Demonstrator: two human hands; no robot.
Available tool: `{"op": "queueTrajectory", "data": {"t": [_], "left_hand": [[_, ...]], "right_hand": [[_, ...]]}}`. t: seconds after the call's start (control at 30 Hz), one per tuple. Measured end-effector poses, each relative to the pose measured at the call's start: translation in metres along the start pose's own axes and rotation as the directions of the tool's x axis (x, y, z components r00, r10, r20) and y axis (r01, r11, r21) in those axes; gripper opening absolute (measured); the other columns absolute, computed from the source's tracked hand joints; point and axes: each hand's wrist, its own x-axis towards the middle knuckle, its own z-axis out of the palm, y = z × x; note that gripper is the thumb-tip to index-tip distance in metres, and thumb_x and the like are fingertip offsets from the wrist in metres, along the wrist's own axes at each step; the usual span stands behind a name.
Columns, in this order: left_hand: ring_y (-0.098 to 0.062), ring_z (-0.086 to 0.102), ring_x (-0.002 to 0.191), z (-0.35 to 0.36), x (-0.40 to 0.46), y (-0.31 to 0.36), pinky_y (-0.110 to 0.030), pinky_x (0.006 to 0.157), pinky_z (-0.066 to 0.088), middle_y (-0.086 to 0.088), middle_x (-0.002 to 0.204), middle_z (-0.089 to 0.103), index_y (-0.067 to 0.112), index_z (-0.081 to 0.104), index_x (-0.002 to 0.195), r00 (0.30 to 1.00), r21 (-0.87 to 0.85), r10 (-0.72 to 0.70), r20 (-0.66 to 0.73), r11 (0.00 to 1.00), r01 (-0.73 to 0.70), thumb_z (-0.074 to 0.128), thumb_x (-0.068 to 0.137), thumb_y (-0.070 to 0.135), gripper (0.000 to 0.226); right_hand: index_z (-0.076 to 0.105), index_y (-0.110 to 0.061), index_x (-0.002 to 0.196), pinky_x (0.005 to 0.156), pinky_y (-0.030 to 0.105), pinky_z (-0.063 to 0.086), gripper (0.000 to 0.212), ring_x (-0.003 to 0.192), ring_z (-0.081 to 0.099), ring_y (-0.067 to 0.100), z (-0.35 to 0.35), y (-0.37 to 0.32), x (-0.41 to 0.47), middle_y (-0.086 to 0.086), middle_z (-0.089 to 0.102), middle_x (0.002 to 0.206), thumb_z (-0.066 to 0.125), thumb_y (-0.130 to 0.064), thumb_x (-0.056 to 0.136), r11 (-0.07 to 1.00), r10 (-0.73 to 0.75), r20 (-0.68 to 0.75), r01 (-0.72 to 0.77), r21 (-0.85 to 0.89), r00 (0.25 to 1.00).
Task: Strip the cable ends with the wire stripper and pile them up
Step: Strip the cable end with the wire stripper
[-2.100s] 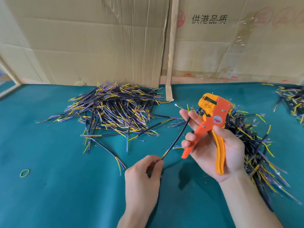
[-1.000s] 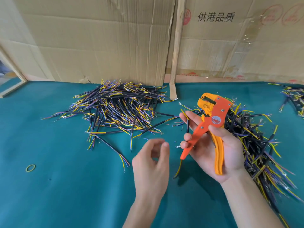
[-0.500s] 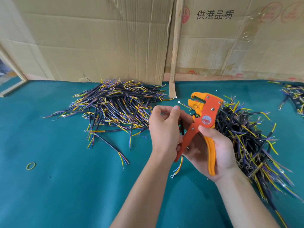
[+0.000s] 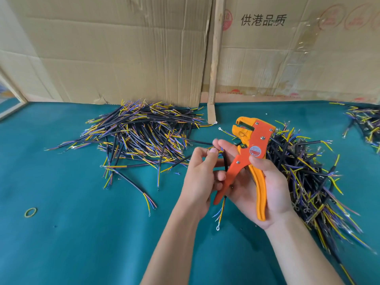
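The teal worktop [image 4: 82,243] ends at a cardboard wall [image 4: 123,58] behind; bare cloth lies open in front and to the left, where a rubber band [image 4: 30,212] sits alone; one cable pile [image 4: 139,134] lies left of the hands, another heap [image 4: 304,173] just behind the right wrist; the right hand [image 4: 265,186] grips the wire stripper [image 4: 249,161] upright, head up; the left hand [image 4: 200,177] pinches the top wires of a black cable [image 4: 225,163], which hangs between both hands beside the stripper's handle.

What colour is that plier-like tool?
Orange, with yellow-orange handles; the wire stripper shows in the head view.
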Motion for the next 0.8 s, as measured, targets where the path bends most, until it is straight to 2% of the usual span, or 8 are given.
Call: {"op": "queueTrajectory", "data": {"t": [0.13,0.3,0.47,0.57,0.67,0.73,0.8], "left_hand": [[-0.008,0.038,0.038,-0.001,-0.001,0.004,-0.018,0.036,0.030,0.002,0.056,0.050,0.017,0.040,0.089,0.996,-0.010,0.084,-0.026,0.996,-0.084,0.049,0.106,0.033,0.025],[-0.017,0.043,0.042,-0.007,-0.002,0.011,-0.026,0.039,0.038,-0.012,0.079,0.067,0.014,0.042,0.090,0.997,-0.068,0.057,-0.046,0.996,-0.060,0.054,0.104,0.029,0.024],[-0.021,0.046,0.041,-0.021,-0.001,0.016,-0.030,0.042,0.045,-0.008,0.060,0.060,0.011,0.045,0.099,0.999,-0.032,-0.040,0.019,0.999,0.041,0.051,0.105,0.027,0.018],[-0.023,0.047,0.043,-0.030,-0.001,0.013,-0.027,0.043,0.039,-0.006,0.056,0.053,0.013,0.044,0.102,0.988,0.061,-0.145,0.045,0.988,0.142,0.048,0.103,0.030,0.018],[-0.021,0.042,0.050,-0.037,-0.001,0.009,-0.022,0.040,0.023,-0.004,0.055,0.048,0.012,0.052,0.094,0.980,0.093,-0.190,0.067,0.979,0.183,0.046,0.099,0.034,0.023],[-0.022,0.040,0.055,-0.039,-0.001,0.004,-0.023,0.041,0.019,-0.004,0.058,0.048,0.011,0.063,0.085,0.985,0.056,-0.156,0.081,0.987,0.151,0.047,0.097,0.032,0.029],[-0.021,0.041,0.056,-0.039,-0.002,-0.001,-0.025,0.043,0.023,-0.004,0.061,0.049,0.013,0.071,0.076,0.996,0.033,-0.067,0.055,0.997,0.065,0.049,0.099,0.030,0.036]], "right_hand": [[0.051,-0.006,0.148,0.079,0.038,0.055,0.081,0.084,0.064,0.025,0.002,0.000,0.000,0.018,0.060,0.130,0.076,-0.042,0.079,0.999,0.019,0.015,-0.019,-0.036,1.000],[0.054,-0.009,0.146,0.077,0.038,0.054,0.083,0.083,0.064,0.029,0.004,-0.006,-0.002,0.015,0.062,0.122,0.079,-0.045,0.076,0.991,0.047,0.005,-0.046,-0.124,0.999],[0.057,-0.010,0.145,0.077,0.040,0.054,0.086,0.082,0.066,0.031,0.005,-0.003,-0.001,0.024,0.056,0.112,0.082,-0.044,0.070,0.978,0.097,-0.043,-0.103,-0.179,0.994],[0.054,-0.010,0.146,0.077,0.039,0.054,0.086,0.081,0.066,0.033,0.007,0.000,-0.002,0.027,0.058,0.101,0.080,-0.045,0.073,0.973,0.150,-0.008,-0.149,-0.179,0.989],[0.055,-0.009,0.146,0.077,0.040,0.053,0.083,0.080,0.064,0.032,0.007,0.000,-0.002,0.033,0.049,0.115,0.078,-0.045,0.074,0.968,0.148,-0.008,-0.146,-0.206,0.989],[0.056,-0.009,0.145,0.078,0.041,0.053,0.085,0.080,0.064,0.032,0.008,0.000,-0.002,0.033,0.051,0.114,0.080,-0.045,0.072,0.966,0.144,-0.027,-0.146,-0.212,0.989],[0.057,-0.011,0.144,0.077,0.041,0.054,0.086,0.081,0.064,0.033,0.008,0.001,-0.001,0.028,0.054,0.111,0.082,-0.046,0.070,0.963,0.139,-0.050,-0.147,-0.226,0.989]]}}
